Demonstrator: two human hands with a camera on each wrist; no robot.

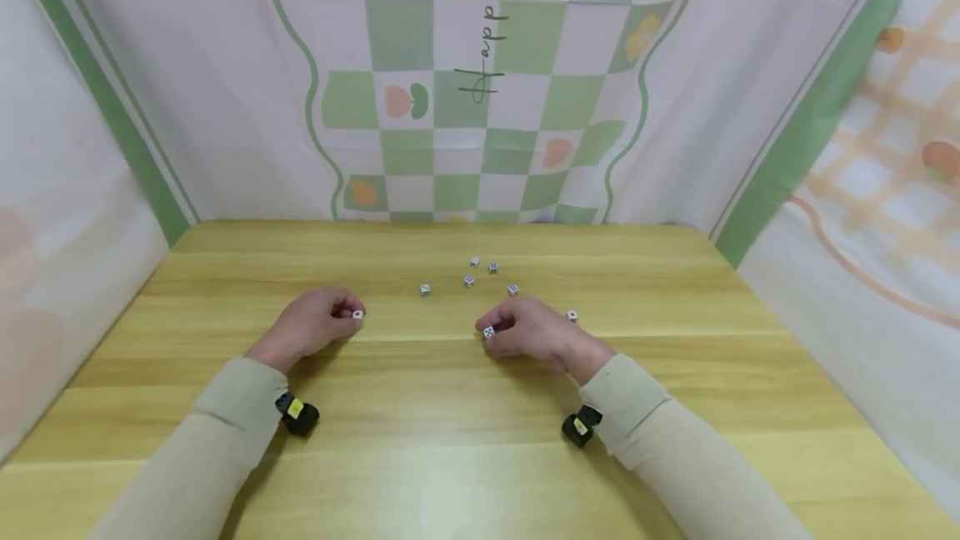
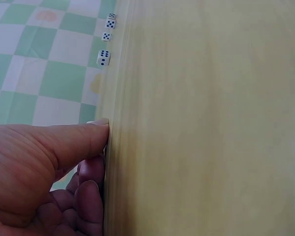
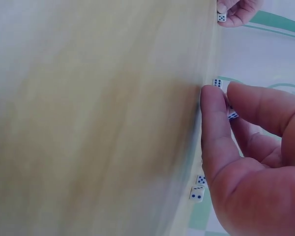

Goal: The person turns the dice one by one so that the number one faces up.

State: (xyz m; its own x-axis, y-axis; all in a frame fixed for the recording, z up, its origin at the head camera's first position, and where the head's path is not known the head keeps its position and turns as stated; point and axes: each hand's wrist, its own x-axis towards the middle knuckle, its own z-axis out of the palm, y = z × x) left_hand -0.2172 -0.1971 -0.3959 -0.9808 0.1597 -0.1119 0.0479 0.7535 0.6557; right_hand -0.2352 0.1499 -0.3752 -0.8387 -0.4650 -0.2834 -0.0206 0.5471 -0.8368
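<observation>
My left hand rests low on the left of the wooden table and pinches a white die between thumb and fingers. From the left wrist, the thumb mostly covers that die. Right of centre, my right hand holds another white die with dark pips at its fingertips. In the right wrist view this die shows partly between finger and thumb, and the left hand appears far off with its die.
Several more dice lie farther back, among them a die between the hands and a die just beyond the right hand. One die sits behind the right wrist. A checked cloth hangs at the table's far edge.
</observation>
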